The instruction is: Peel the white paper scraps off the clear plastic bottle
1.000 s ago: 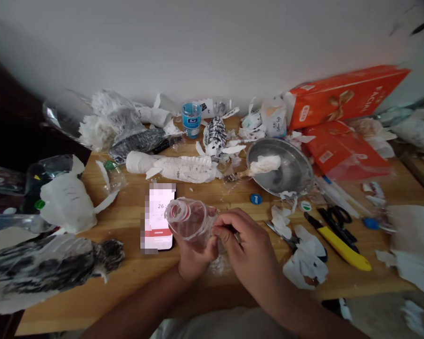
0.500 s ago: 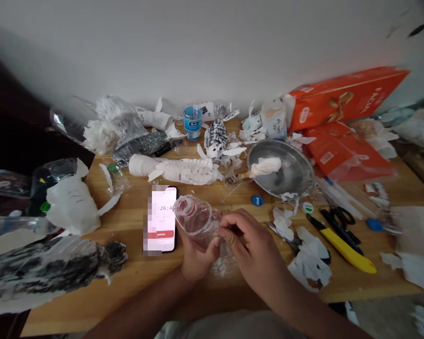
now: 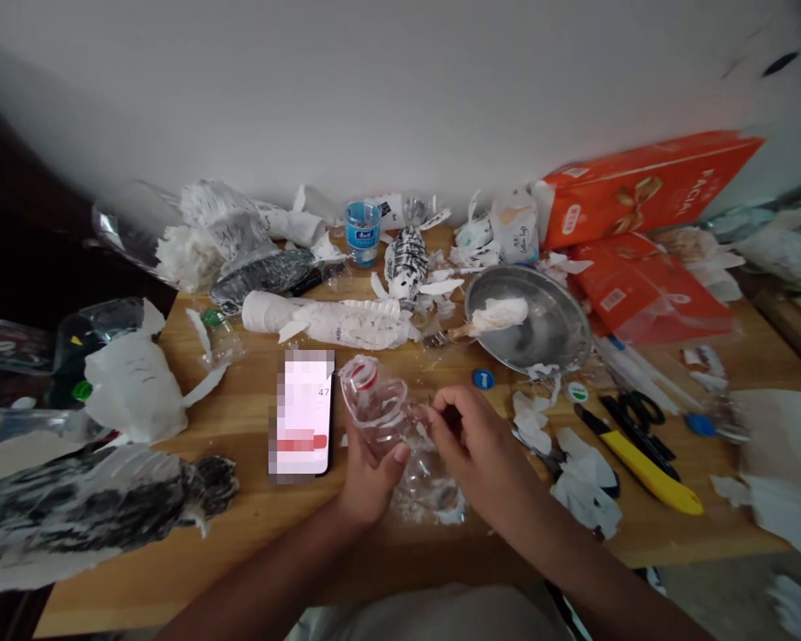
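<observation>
Left hand (image 3: 368, 481): gripping bottle (image 3: 379, 402), lower centre.
Right hand (image 3: 475, 434): pinching right edge.
Bottle: might slip or crumple if tugged.

Dim, greyish light — phone screen (image 3: 313, 418) glaring white, partly pixelated; dull sheen in metal bowl (image 3: 557, 325); left edge deeply shadowed; wide-angle stretch towards sides.

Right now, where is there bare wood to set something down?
Largest bare patch: front left, bordered by the phone, the black-streaked paper model and the left forearm. A smaller one separates the phone from the white paper model to its left. Crowded: the right side, with the yellow utility knife and paper scraps, and the back, around the blue cup.
</observation>
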`<state>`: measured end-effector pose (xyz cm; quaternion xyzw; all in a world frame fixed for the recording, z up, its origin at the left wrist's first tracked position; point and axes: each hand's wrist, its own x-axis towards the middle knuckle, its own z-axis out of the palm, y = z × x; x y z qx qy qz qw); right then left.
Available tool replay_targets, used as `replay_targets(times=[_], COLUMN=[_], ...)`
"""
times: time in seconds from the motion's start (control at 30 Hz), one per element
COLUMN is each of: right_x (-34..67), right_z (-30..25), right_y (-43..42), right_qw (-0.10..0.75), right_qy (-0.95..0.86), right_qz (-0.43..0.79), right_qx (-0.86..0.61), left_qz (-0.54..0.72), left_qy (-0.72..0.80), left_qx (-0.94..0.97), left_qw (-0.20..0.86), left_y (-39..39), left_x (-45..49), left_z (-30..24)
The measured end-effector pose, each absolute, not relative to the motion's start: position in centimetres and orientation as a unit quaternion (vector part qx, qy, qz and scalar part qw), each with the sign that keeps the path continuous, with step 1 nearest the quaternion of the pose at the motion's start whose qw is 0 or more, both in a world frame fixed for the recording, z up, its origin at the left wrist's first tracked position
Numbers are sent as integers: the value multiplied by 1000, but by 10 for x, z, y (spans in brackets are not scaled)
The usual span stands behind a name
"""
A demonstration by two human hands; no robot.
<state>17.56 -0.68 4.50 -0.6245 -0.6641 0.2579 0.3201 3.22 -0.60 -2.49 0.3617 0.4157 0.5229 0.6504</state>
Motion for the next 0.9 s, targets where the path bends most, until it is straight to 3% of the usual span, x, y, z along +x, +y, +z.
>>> replay_targets(times=[0.3, 0.9], right_x=[187, 177], right_z=[59, 44], right_y=[-12, -21], right_qw=[308, 318], right_qy=[-652, -666], right_qz=[341, 285], right_qx=[-603, -612], left_qz=[466, 483], left_qy=[358, 415], left_qx=[282, 400], left_qw=[759, 659], left_y=[4, 3], left_x=[38, 32], left_z=[-24, -36])
